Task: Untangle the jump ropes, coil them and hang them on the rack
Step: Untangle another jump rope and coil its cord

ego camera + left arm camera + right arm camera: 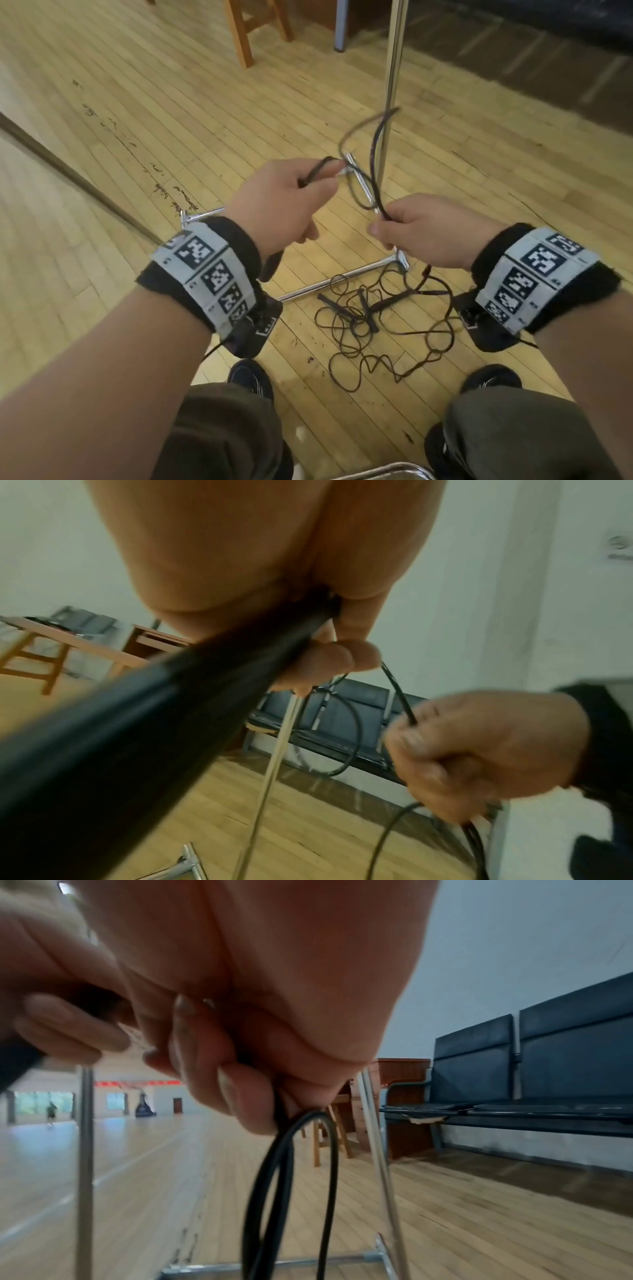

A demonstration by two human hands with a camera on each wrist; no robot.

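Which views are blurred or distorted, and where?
Head view: sharp on the wristbands, motion blur on the raised rope, wide-angle bend at the edges. Left wrist view: the handle is a dark near-lens smear, floor streaked. Right wrist view: both hands soft and oversized up close, rack post bowed, benches fairly clear.

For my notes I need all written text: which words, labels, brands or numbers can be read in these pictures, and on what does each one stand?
No text can be read.
Wristbands: black-and-white square marker patterns, with tiny marks beside them too small to read.
Red banner on the far hall wall: blurred, unreadable.
Wall plate: blurred, unreadable.
Jump rope and rack: no lettering visible.
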